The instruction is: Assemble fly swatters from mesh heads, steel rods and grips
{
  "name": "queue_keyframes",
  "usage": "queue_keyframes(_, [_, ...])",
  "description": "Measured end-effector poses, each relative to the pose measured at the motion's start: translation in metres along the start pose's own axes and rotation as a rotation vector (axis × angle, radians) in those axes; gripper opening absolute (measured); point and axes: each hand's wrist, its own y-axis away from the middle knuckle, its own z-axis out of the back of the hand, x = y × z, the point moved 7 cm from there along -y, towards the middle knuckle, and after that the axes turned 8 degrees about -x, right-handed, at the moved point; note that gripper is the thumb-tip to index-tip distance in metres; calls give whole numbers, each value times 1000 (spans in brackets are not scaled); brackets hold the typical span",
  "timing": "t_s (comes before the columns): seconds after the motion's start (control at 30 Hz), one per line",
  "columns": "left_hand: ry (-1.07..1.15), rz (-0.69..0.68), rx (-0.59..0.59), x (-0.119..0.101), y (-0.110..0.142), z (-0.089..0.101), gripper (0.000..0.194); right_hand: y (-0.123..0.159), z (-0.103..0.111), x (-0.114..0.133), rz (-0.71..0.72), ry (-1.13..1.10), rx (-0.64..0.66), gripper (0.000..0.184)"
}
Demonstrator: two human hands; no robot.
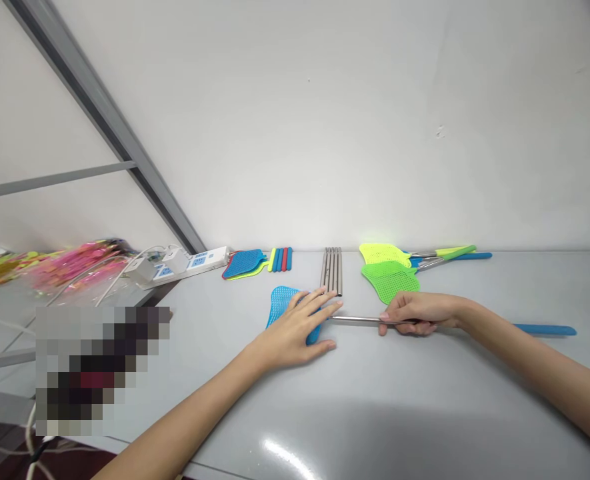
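Blue mesh swatter head (281, 303) lies under the open, flat left hand (292, 330); right hand (419, 313) curled closed on a steel rod (355, 321). A loosened grip could drop the rod. Beyond: parallel steel tubes (331, 270), green swatters (389, 281).

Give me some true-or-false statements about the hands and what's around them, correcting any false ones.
1. The left hand rests on a blue plastic mesh fly swatter head. True.
2. The right hand grips a slim steel rod. True.
3. A bright green mesh swatter head lies under the left hand. False: it lies on the table beyond the right hand.
4. A white plastic power strip sits right of both hands. False: it sits left of them.
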Motion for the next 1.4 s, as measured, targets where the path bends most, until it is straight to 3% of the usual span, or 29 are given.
queue_keyframes(0.2, [93,-159,-28,-22,0,0,49,1,-20,2,-28,15,72,38])
queue_keyframes(0.37, [152,-270,-176,-28,2,9,32,1,-15,-2,-26,-4,73,37])
queue_keyframes(0.6, [227,-332,-564,-11,17,43,14,2,-1,-9,-27,-1,92,35])
queue_keyframes(0.87, [271,-265,-765,10,27,73,21,2,5,-13,-34,-21,100,33])
queue_keyframes(0.97, [252,-281,-749,7,27,75,20,1,5,-12,-31,-28,93,33])
queue_keyframes(1.23, [138,-310,-600,-16,17,57,20,3,4,-8,-10,-47,84,33])
queue_keyframes(1.4, [64,-111,-315,-20,5,37,16,2,3,-8,-8,-46,79,34])
